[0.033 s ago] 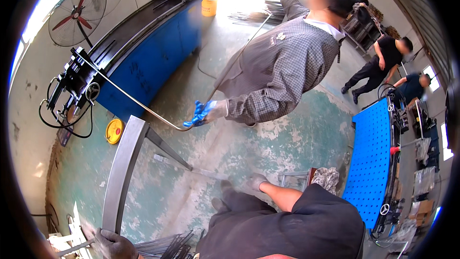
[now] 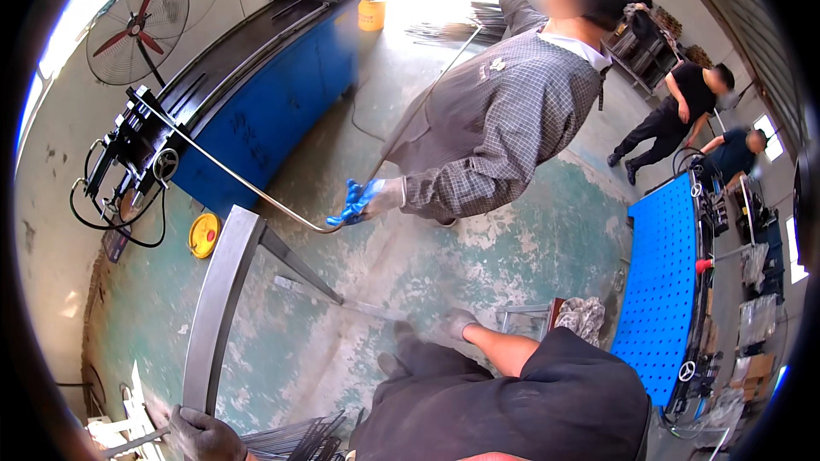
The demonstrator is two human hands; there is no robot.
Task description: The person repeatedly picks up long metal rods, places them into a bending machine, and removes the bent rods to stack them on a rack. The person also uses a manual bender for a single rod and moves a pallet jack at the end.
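Observation:
My left hand [image 2: 205, 435], in a dark grey glove, is at the lower left by the near end of a grey metal beam [image 2: 213, 324]. Its fingers are curled, and a thin metal rod [image 2: 137, 442] runs into them from the left. My right hand [image 2: 457, 323], in a grey glove, hangs at the end of my bare forearm, near my shoes; its fingers are not clear. Ahead, a co-worker's blue-and-grey gloved hand [image 2: 363, 198] grips a long bent metal rod [image 2: 256, 192], which reaches to a machine [image 2: 141, 149] on the left.
A blue workbench [image 2: 282, 94] with a fan [image 2: 137, 30] behind it stands at the far left. A yellow bucket lid [image 2: 204, 235] lies on the floor. Thin rods [image 2: 290, 442] lie beside my left hand. On the right are a perforated blue table [image 2: 658, 273] and two people [image 2: 683, 107] beyond it.

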